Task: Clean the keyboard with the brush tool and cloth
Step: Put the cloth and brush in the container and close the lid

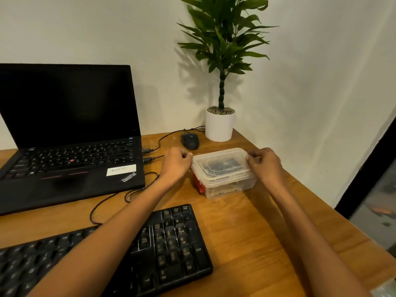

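A black keyboard (171, 243) lies at the near edge of the wooden desk (267, 232), partly under my left forearm. Beyond it stands a clear plastic box (231, 183) with a clear lid (220, 166); something dark shows through the lid and a red part shows at its left end. My left hand (176, 165) pinches the lid's left edge. My right hand (264, 166) pinches the lid's right edge. No brush or cloth can be made out apart from the box's blurred contents.
An open black laptop (70, 133) sits at the left with cables (120, 196) trailing from its side. A black mouse (190, 141) and a potted plant (219, 125) stand at the back corner. The desk's right edge runs diagonally close to the box.
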Available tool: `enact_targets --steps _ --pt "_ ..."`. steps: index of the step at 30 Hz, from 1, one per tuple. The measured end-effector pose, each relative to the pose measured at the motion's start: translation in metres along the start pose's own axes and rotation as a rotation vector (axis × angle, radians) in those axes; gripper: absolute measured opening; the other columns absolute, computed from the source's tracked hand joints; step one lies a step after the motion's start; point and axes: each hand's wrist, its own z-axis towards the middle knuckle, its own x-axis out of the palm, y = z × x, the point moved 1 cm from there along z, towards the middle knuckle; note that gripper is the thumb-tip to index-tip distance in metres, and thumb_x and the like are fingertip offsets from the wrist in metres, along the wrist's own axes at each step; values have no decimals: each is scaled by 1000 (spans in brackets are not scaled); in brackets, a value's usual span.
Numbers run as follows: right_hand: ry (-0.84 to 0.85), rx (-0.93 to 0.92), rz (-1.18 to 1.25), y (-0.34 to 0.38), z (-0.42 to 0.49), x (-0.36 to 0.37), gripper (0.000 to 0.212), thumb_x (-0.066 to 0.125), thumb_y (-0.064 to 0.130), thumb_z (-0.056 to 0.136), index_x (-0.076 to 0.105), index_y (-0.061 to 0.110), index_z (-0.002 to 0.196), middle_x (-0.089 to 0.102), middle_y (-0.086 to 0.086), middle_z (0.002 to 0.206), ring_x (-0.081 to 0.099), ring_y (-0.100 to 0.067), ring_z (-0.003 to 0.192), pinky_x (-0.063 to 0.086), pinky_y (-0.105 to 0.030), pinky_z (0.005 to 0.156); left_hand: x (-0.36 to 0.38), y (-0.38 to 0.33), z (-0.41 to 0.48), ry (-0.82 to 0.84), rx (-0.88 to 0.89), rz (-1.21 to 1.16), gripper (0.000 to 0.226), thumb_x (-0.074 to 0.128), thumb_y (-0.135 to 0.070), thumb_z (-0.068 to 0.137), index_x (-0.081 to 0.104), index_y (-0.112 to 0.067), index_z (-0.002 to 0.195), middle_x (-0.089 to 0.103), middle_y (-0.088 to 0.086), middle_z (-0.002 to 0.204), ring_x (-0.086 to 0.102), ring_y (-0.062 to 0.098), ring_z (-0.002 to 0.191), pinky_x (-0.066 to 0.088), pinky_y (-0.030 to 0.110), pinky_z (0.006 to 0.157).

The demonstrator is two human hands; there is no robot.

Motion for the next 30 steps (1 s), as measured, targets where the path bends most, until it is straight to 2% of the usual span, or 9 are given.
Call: enact_targets --steps 4,6,8,11,14,18,22,27,30 --pt "3 -10 -12 -3 -3 1 29 57 18 89 62 6 115 56 -10 119 55 -23 104 42 -24 77 2 3 -7 24 7 -88 34 52 -32 92 69 -4 81 66 4 65 63 18 62 52 33 64" --pt "4 -11 -14 -4 -5 1 29 57 19 89 62 6 115 56 -11 119 55 -24 105 43 -25 80 4 5 -8 30 23 -109 30 56 -34 89 70 -8 94 70 5 76 67 19 70 57 38 68" --pt "5 -17 -1 -3 -6 1 30 57 18 90 61 6 116 56 -11 119 54 -24 106 43 -27 82 4 4 -9 24 21 -105 31 58 -35 88 70 -8 99 70 5 79 67 19 73 57 42 71" --pt "13 -12 52 -3 -8 -1 30 57 17 90 62 5 116 57 -11 119 55 -24 105 46 -30 84 4 4 -10 31 0 -112 33 56 -37 89 69 -8 97 70 7 81 65 18 71 57 39 73" --pt "54 31 174 -6 -10 -3 31 55 20 91 60 5 118 61 -9 118 58 -22 104 47 -29 81 3 6 -12 123 -89 -163 44 51 -44 90 67 -3 87 69 14 77 60 19 62 54 38 73" --pt "172 151 215 -12 -9 -3 42 39 36 97 51 9 127 56 -11 126 54 -26 111 47 -36 89 -3 8 -18 286 -300 -356 41 49 -47 90 58 -7 86 61 9 73 58 14 61 53 24 58" --pt "235 190 210 -12 -9 0 46 31 42 97 52 10 124 58 -10 119 56 -25 106 49 -43 91 -5 7 -21 338 -355 -391 41 49 -47 90 56 -6 97 60 7 74 60 13 62 53 19 51" --pt "248 336 435 -19 -7 4 37 47 40 92 55 15 117 62 -9 112 62 -26 100 53 -48 87 -6 8 -21 320 -364 -410 37 54 -45 88 57 -8 87 62 9 71 61 13 57 54 19 50" --pt "142 361 494 -19 -4 2 33 60 33 86 56 15 113 61 -8 112 62 -26 98 54 -47 84 -10 12 -20 272 -336 -388 43 63 -43 82 63 0 86 66 11 68 61 13 50 53 19 47"
